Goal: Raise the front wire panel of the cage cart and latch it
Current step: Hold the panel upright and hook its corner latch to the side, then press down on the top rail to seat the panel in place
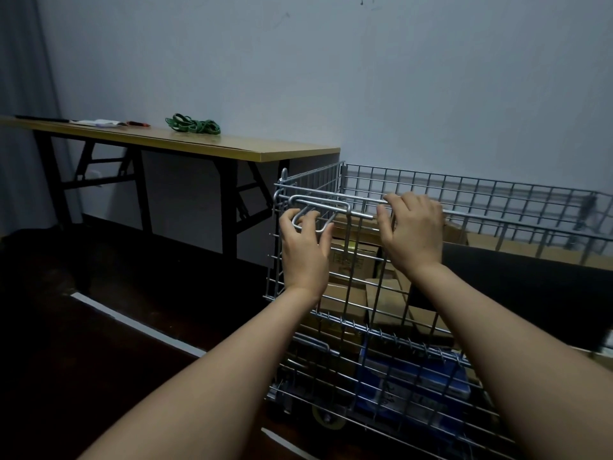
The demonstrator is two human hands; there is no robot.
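Head view. The front wire panel (331, 260) of the cage cart (497, 207) stood raised, upright at the cart's near left corner, its top edge level with the other panels. The left hand (303, 250) pressed flat against the panel's outer face, fingers curled around the looped wire latch handle (310, 214). The right hand (413, 230) hooked its fingers over the panel's top rail, beside the latch. Cardboard boxes (351, 257) and a blue package (411, 373) lay inside. A folding table (199, 141) behind carried green straps (192, 124).
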